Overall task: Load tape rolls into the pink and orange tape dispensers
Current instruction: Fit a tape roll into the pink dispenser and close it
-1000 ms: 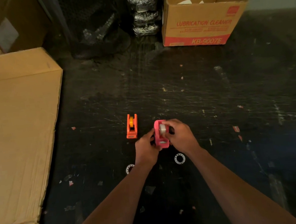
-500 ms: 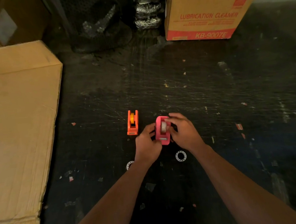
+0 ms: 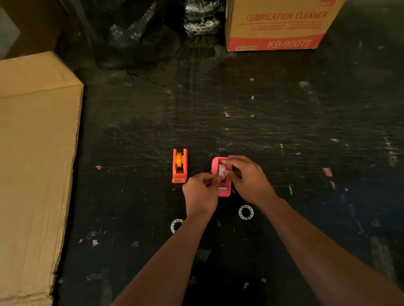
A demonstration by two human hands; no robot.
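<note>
The pink tape dispenser point(image 3: 223, 190) stands on the dark floor between my hands, with a whitish tape roll point(image 3: 221, 171) sitting in its cradle. My left hand point(image 3: 199, 193) pinches at the roll's near left side. My right hand point(image 3: 247, 176) wraps the dispenser's right side, fingers over the roll. The orange dispenser point(image 3: 179, 166) stands free to the left with an orange-yellow roll inside. Two clear tape rolls lie flat on the floor: one point(image 3: 246, 212) near my right wrist, the other point(image 3: 176, 225) partly hidden by my left forearm.
A large flattened cardboard sheet point(image 3: 22, 159) covers the left side. An open "Lubrication Cleaner" carton point(image 3: 279, 20) stands at the back right, black bagged bundles point(image 3: 133, 28) at the back centre. Scraps of tape and paper litter the scratched black floor point(image 3: 292, 123).
Both hands stay on the pink dispenser. My left fingers have shifted from the dispenser's side toward the roll, and my right fingers have closed further over the roll.
</note>
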